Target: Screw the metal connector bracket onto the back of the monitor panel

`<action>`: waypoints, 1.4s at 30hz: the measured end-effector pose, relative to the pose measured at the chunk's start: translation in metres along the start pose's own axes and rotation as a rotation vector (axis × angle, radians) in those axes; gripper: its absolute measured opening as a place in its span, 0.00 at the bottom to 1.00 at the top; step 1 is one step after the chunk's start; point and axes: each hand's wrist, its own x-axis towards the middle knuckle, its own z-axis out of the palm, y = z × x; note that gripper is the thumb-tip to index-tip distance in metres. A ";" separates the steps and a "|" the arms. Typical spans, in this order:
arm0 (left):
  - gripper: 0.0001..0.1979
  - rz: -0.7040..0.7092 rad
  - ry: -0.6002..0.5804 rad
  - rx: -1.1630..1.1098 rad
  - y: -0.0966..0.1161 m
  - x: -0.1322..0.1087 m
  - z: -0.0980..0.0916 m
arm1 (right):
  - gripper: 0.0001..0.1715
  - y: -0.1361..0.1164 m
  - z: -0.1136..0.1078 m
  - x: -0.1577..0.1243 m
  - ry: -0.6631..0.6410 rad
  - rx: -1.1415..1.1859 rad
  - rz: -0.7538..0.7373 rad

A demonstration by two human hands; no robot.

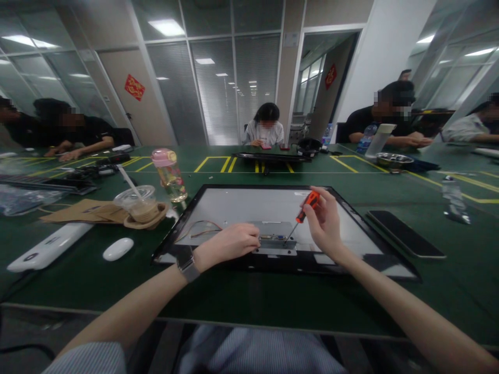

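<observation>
A flat display panel (234,205) with a black frame lies on the green table in front of me, its pale back facing up. A metal bracket (286,247) with connector ports sits near the panel's close edge. My right hand (325,221) grips an orange and black screwdriver (310,202), slanted, its tip down at the bracket. My left hand (236,241), with a watch (187,263) on the wrist, rests at the bracket's left end. Its fingers are curled together, and what they pinch is hidden. Thin wires (202,224) run across the panel left of the bracket.
Left of the panel are a drink cup (138,202) in a cardboard holder, a pink-lidded bottle (169,174), a white mouse (118,249) and a white power strip (50,246). A phone (405,234) lies to the right. Several people sit around the table (440,306).
</observation>
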 end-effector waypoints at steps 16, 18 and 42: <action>0.10 -0.049 0.045 0.001 0.002 -0.001 0.004 | 0.25 0.003 -0.001 -0.007 -0.030 -0.066 -0.071; 0.10 -0.053 0.039 0.010 0.002 -0.001 0.004 | 0.25 0.004 -0.002 -0.008 -0.036 -0.068 -0.066; 0.14 -0.396 0.294 -0.198 -0.029 -0.002 0.027 | 0.14 -0.017 -0.022 0.027 -0.290 0.457 0.292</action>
